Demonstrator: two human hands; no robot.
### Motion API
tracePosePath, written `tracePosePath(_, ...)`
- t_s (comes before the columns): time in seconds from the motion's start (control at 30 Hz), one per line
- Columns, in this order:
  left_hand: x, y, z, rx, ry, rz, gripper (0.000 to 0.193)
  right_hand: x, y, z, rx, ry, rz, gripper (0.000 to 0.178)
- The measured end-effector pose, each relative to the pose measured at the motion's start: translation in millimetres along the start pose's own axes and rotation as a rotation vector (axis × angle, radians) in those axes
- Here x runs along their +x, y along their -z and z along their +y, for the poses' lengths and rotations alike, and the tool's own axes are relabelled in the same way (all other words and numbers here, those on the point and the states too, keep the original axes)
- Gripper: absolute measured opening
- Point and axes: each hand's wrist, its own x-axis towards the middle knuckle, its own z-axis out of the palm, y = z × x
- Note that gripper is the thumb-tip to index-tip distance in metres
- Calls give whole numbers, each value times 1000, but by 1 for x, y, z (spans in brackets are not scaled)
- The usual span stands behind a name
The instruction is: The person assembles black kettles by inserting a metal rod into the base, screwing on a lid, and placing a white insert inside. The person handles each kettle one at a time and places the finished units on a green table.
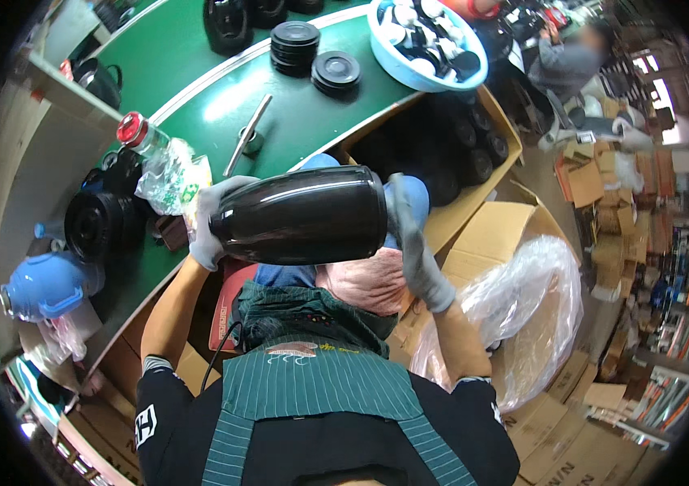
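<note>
A glossy black barrel-shaped shell [304,215] lies sideways above my lap, its narrower end to the left. My left hand [213,223], in a light grey glove, is wrapped round that end. At the wider right end is my right hand [416,251], also gloved, fingers stretched out flat along the rim; whether the palm touches it is hard to make out. Beyond the shell, a metal rod [248,135] leans on a small round metal piece [252,142] on the green table [223,101].
Black discs [295,47] stand stacked at the back, near a light blue basin [430,82] of white and black parts. An open carton [507,121] holds black round pieces. Plastic film [515,300] spills from another carton. Left are a red-capped bottle [140,134] and a blue jug [49,285].
</note>
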Motion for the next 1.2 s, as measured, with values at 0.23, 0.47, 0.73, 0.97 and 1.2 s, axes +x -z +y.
tracePosePath(0.23,-15,-7,-7,107,-166,-11,41,18,-30,-9,199,203,78,99)
tracePosePath(0.47,-5,4,41,831,-847,-41,42,18,-12,29,97,-416,40,56)
tracePosePath(0.73,-3,-2,-32,-452,193,-72,29,11,-8,-19,-420,425,-33,121)
tracePosePath(0.97,3,-4,66,784,-708,-79,40,11,-14,-22,296,-397,137,60)
tracePosePath(1.2,-16,-10,-39,-301,154,18,34,-10,-7,-10,-424,449,109,114)
